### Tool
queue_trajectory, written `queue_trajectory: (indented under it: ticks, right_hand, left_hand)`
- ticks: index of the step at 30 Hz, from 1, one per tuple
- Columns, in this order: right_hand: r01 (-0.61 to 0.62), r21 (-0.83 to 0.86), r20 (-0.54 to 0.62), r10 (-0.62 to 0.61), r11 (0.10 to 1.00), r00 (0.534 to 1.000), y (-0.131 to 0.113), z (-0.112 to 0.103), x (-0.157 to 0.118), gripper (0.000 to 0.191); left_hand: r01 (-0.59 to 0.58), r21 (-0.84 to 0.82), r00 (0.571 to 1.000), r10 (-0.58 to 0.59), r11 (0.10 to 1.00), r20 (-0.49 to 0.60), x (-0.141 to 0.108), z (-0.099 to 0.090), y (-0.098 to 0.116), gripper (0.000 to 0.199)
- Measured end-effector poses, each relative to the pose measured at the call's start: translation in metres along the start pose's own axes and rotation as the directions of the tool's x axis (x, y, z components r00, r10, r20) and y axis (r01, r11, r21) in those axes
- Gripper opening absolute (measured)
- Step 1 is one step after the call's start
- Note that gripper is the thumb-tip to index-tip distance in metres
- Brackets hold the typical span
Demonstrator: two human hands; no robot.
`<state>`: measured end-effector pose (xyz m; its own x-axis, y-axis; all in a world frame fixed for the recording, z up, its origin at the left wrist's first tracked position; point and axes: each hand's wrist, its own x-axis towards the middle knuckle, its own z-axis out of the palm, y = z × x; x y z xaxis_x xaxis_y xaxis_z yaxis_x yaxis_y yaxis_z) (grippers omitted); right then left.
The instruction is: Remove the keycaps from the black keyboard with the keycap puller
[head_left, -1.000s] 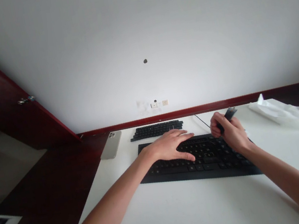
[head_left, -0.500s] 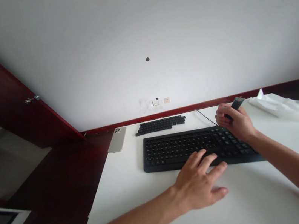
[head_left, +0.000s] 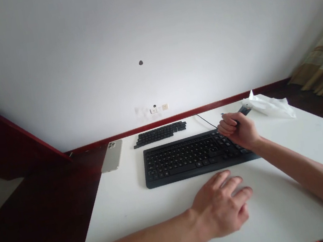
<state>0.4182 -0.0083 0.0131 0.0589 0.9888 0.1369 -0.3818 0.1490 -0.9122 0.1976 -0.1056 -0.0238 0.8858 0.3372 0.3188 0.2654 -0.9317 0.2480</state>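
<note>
My left hand rests on the white table just in front of a black full-size keyboard, its fingers spread and holding nothing. My right hand is closed around a dark flat object, only the tip of which shows past my fingers. That hand hangs over the keyboard's far right part. A thin black cable runs from the keyboard's far edge toward the wall.
A block of loose black keycaps and a pale smartphone lie beyond the keyboard. A crumpled white plastic bag sits at the far right. Dark red floor lies beyond the table's left and right edges. Wall sockets sit above the skirting.
My left hand has moved off the keys to the table in front of the keyboard. My right hand has moved nearer the keyboard, still gripping the dark object. The view has swung, shifting everything left.
</note>
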Motion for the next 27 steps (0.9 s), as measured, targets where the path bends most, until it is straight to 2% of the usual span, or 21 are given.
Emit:
queue_trajectory:
  ticks: [8, 14, 19, 27]
  right_hand:
    - [-0.038, -0.014, -0.096, 0.036, 0.999, 0.995, 0.001, 0.008, -0.002, 0.046]
    - [-0.084, 0.046, -0.035, 0.086, 0.995, 0.996, 0.009, 0.004, -0.004, 0.049]
    - [-0.087, 0.015, -0.03, 0.087, 0.996, 0.996, 0.013, 0.012, -0.007, 0.048]
    - [-0.126, -0.08, -0.189, 0.109, 0.989, 0.976, 0.011, 0.022, -0.011, 0.055]
  left_hand:
    - [0.003, -0.066, 1.0, -0.002, 0.998, 0.017, 0.001, 0.0, -0.002, 0.035]
    - [0.033, -0.072, 0.998, -0.029, 0.997, 0.058, 0.0, -0.003, -0.004, 0.038]
    - [0.037, -0.065, 0.997, -0.033, 0.997, 0.069, 0.001, -0.001, -0.004, 0.038]
    - [0.146, -0.036, 0.987, -0.143, 0.989, 0.077, 0.0, -0.003, -0.007, 0.051]
